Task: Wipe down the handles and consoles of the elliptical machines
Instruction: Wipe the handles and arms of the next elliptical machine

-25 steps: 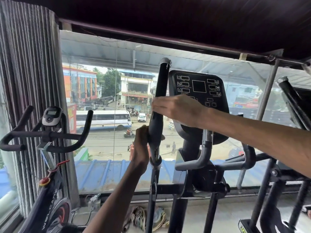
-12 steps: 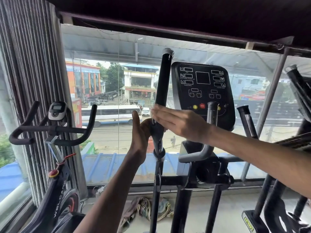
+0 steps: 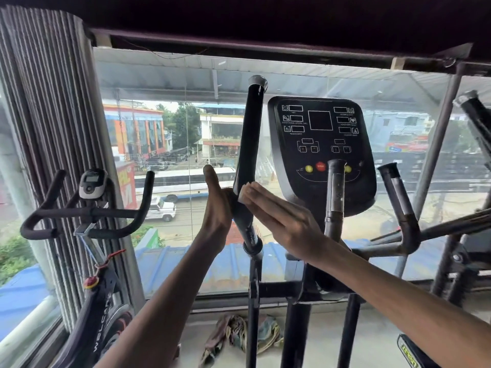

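- Head view, change from half a second back: the right hand has gone flatter against the pole, fingertips now on its right face; the left hand has opened out from a looser wrap to a flat palm on the pole's left face. The console's lower buttons, partly covered a second ago, now show in full.
- Head view, position: the left moving handle stands near upright at frame centre, capped end toward the top, joint collar below the hands. The console sits just right of it, centre right of frame. The short fixed grip rises in front of the console's lower edge.
- Grip state: both hands open, fingers straight, sandwiching the pole between palm and fingertips. Neither wraps it. A pale patch at the right fingertips may be a small wipe; cannot tell.
- Handling, judged: the pole is rigid metal with a smooth, glossy black sleeve, likely slick under a damp wipe. It pivots at the base, so it will probably swing if pushed from one side only. Opposed pressure from both hands, or one hand closed around it just above the collar, should hold it steady.
- Console, judged: hard plastic face with printed panels and raised buttons; light pressure advisable.
- Elsewhere: spin bike at left; cloth heap on the floor, bottom centre.
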